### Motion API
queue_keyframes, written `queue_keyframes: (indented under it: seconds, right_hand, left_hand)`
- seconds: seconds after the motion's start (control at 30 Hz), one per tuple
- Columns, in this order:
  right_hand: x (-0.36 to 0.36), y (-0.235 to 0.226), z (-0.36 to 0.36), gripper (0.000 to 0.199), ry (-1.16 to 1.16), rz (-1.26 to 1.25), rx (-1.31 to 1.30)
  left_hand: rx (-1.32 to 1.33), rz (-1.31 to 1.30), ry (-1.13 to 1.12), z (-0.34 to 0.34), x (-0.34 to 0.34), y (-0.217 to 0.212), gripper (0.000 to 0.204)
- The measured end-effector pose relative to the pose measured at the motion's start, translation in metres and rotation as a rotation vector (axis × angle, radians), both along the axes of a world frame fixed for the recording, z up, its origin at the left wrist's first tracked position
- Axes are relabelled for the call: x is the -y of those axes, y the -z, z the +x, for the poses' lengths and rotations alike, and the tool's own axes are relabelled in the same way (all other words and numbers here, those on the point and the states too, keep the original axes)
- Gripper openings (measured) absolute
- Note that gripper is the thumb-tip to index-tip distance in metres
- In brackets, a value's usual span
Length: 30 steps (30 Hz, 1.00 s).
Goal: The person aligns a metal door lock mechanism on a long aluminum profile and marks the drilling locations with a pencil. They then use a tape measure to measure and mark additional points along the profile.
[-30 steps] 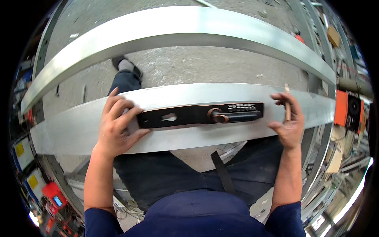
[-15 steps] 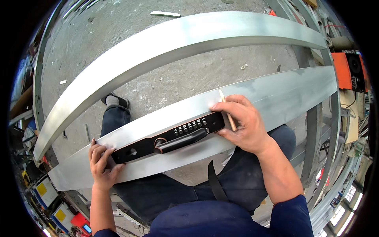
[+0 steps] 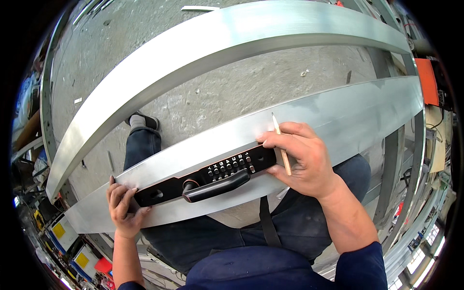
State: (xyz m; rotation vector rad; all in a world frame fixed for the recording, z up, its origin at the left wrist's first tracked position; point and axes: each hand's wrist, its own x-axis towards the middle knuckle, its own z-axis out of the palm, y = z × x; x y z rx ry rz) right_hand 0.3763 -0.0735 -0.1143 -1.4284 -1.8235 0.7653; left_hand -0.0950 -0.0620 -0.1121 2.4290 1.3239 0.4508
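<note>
The long black door lock with keypad and lever [image 3: 208, 180] lies on the flat silver metal bar [image 3: 338, 116] — left hand [image 3: 123, 205] presses its end flat, fingers spread, right hand [image 3: 304, 159] pinches a thin pencil [image 3: 281, 145] at the other end — marking the outline seems the step now, and that needs a still lock.

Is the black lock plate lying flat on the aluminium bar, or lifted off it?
Flat. The lock plate lies along the aluminium bar, with the left hand at one end and the right hand, holding a pencil, at the other.
</note>
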Motion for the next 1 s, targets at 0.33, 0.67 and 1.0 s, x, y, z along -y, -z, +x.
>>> queue_keyframes:
  seconds: [0.33, 0.67, 1.0]
  right_hand:
    - [-0.001, -0.002, 0.002, 0.063, -0.040, 0.010, 0.003]
    - [0.001, -0.002, 0.006, 0.064, -0.028, -0.005, 0.026]
    - [0.003, -0.001, -0.005, 0.066, -0.039, -0.040, -0.028]
  left_hand:
    - [-0.002, 0.006, 0.002, 0.003, -0.002, -0.003, 0.063]
    - [0.003, -0.001, 0.000, 0.007, -0.004, -0.002, 0.061]
    - [0.033, -0.007, 0.027, 0.002, -0.007, -0.004, 0.064]
